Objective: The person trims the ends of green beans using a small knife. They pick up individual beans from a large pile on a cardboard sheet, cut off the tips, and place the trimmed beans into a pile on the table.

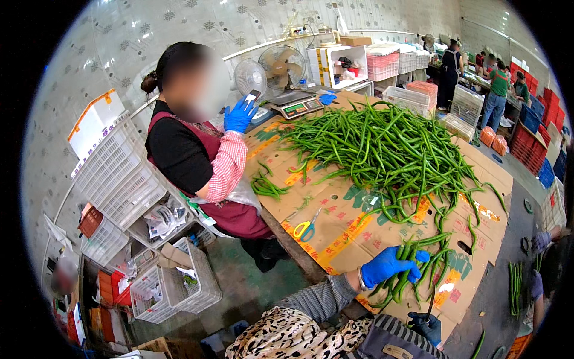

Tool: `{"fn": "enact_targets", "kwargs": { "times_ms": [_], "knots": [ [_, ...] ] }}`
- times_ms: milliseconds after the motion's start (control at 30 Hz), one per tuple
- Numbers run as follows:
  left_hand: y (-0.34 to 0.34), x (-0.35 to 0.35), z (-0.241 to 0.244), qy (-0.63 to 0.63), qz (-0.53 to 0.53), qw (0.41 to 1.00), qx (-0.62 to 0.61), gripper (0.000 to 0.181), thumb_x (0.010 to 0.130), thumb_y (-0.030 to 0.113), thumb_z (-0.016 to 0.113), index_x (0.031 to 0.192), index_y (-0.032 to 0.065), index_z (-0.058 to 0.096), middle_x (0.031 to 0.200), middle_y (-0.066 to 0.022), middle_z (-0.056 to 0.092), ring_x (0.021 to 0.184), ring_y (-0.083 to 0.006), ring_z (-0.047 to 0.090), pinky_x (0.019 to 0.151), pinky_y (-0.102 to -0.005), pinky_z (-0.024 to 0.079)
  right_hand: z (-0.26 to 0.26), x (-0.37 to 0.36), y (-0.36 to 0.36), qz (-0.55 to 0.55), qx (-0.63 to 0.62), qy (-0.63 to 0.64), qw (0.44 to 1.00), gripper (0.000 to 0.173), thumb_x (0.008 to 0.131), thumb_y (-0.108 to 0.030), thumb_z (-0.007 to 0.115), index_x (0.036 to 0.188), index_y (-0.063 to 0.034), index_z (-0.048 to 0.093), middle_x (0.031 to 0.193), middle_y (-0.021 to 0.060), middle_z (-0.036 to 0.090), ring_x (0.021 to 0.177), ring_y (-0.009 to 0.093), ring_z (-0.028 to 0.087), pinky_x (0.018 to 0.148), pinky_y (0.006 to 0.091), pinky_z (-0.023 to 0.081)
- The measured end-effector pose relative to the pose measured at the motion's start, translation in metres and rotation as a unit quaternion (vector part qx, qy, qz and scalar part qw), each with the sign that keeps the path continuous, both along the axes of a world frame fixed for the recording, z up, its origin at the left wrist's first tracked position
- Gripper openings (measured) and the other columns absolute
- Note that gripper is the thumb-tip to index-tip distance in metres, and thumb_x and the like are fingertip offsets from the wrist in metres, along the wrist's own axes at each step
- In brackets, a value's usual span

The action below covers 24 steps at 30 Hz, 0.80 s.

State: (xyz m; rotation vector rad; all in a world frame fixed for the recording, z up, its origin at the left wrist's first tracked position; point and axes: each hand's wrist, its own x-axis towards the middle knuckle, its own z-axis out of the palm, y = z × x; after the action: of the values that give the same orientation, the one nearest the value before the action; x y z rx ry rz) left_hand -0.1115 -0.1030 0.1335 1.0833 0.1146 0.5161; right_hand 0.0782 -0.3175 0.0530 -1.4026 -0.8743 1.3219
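Observation:
My left hand (385,270), in a blue glove, is closed around a bunch of long green chili peppers (397,291) over the near part of the cardboard-covered table. More loose peppers (441,262) lie just right of it. Near the table's front edge, my right hand (426,327) wears a dark glove and grips a tool with a thin dark blade (431,303) pointing up; its handle is hidden in the fist. Beyond both hands spreads a large heap of green chili peppers (372,143).
Yellow-and-blue-handled scissors (306,230) and a small pepper pile (267,186) lie at the table's left. A digital scale (296,107) stands at the back. A blue-gloved co-worker (193,148) stands left, holding a phone (254,94). At right, another person's gloved hands (541,241) are near peppers (515,287).

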Motion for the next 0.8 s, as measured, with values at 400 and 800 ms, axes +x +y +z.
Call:
{"fn": "enact_targets", "kwargs": {
  "times_ms": [400,800],
  "knots": [
    [-0.054,0.03,-0.054,0.291,-0.061,0.808,0.508,0.046,0.076,0.027,0.058,0.119,0.0114,0.052,0.087,-0.0208,0.062,0.078,-0.0381,0.06,0.068,-0.0462,0.048,0.042,0.0,0.007,0.066,0.107,-0.132,0.983,0.062,0.09,-0.031,0.052,0.141,-0.0037,0.028,0.075,0.0029,0.058,0.065,0.01,0.054,0.061,0.0238,0.045],
    [-0.06,0.043,-0.068,0.232,-0.124,0.828,0.496,0.042,0.074,0.024,0.057,0.113,0.0113,0.055,0.084,-0.0228,0.061,0.076,-0.0394,0.058,0.066,-0.0461,0.047,0.026,0.012,-0.001,0.068,0.107,-0.108,0.986,0.033,0.088,-0.018,0.058,0.11,0.0065,0.056,0.11,0.0158,0.061,0.101,0.019,0.057,0.081,0.0302,0.045]
  ]
}}
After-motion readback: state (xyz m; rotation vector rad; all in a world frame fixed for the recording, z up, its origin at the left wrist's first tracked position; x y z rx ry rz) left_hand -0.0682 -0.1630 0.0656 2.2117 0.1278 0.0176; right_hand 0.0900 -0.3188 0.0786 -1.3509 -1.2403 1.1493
